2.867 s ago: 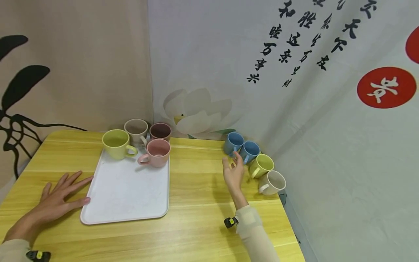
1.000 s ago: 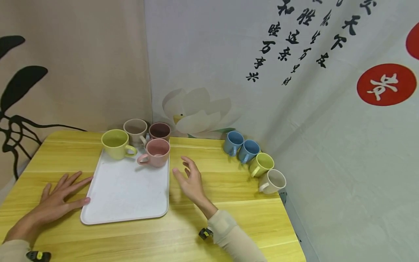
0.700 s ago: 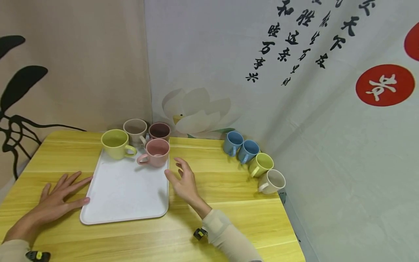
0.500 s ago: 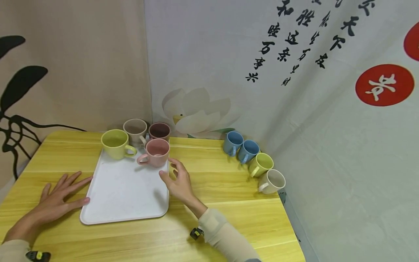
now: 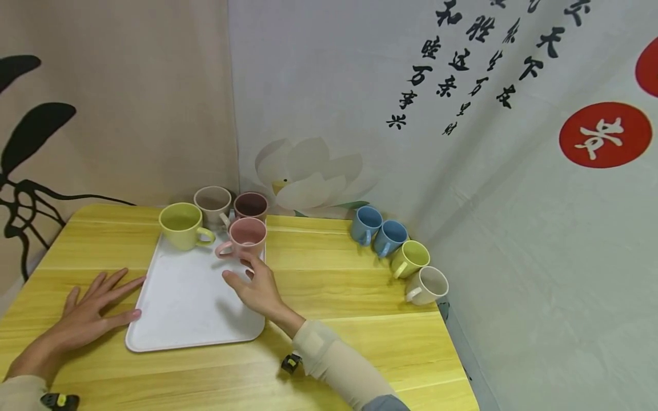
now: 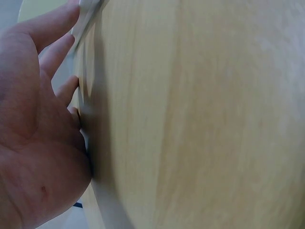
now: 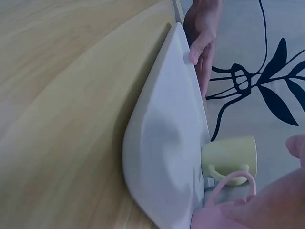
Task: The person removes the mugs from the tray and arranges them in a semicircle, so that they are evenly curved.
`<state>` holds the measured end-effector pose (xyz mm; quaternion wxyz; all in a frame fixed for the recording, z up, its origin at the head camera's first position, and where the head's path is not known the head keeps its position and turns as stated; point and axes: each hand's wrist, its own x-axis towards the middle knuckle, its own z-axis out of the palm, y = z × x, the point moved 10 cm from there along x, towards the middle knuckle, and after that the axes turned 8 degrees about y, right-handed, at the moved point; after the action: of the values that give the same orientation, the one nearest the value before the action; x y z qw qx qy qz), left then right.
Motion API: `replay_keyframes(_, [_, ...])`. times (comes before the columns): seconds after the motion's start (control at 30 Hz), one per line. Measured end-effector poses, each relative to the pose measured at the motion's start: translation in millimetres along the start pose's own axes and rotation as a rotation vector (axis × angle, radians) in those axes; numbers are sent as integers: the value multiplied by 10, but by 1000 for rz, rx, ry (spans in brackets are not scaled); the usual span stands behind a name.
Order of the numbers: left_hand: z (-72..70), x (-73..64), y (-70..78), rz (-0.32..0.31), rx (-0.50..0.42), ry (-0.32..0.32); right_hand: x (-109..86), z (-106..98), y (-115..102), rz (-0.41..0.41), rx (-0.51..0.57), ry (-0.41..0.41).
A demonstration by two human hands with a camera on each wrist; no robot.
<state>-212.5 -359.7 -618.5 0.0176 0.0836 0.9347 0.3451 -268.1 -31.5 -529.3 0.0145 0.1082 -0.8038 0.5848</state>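
Observation:
My left hand (image 5: 95, 314) lies spread on the table, its thumb and index fingertips at the left rim of the white tray (image 5: 190, 308). Over the tray's right half hovers my right hand (image 5: 259, 288), fingers slightly bent and nothing in them. Its fingertips overlap the lower front of a pink mug (image 5: 248, 233) in the head view. The pink mug stands at the tray's back right, handle to the left. Behind it are a dark maroon mug (image 5: 251, 204) and a greyish mug (image 5: 212, 202). A yellow-green mug (image 5: 181, 224) stands at the back left.
On the right side of the wooden table (image 5: 319, 297) a slanting row of mugs stands along the edge: two blue mugs, the nearer one (image 5: 392, 237) beside a yellow-green mug (image 5: 410, 258), then a white mug (image 5: 426, 285). A printed cloth (image 5: 319, 103) hangs behind.
My right hand has moved left from beside the blue mugs, across the table, to over the tray by the pink mug. My left hand and the mugs have stayed in place.

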Motion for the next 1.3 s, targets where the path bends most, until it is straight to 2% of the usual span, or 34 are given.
replay_keyframes(0.33, [-5, 6, -6, -17, 4, -7, 146, 250, -49, -5, -10, -3])
replay_keyframes(0.57, [-2, 13, -21, -26, 9, -14, 208, 335, -9, 49, 7, 31])
replay_keyframes(0.97, [-10, -1, 0, -23, 10, -6, 232, 426, 71, 151, 112, 80])
replay_keyframes(1.3, [-12, 5, -13, -34, 16, -2, 302, 484, 84, 167, 195, 106])
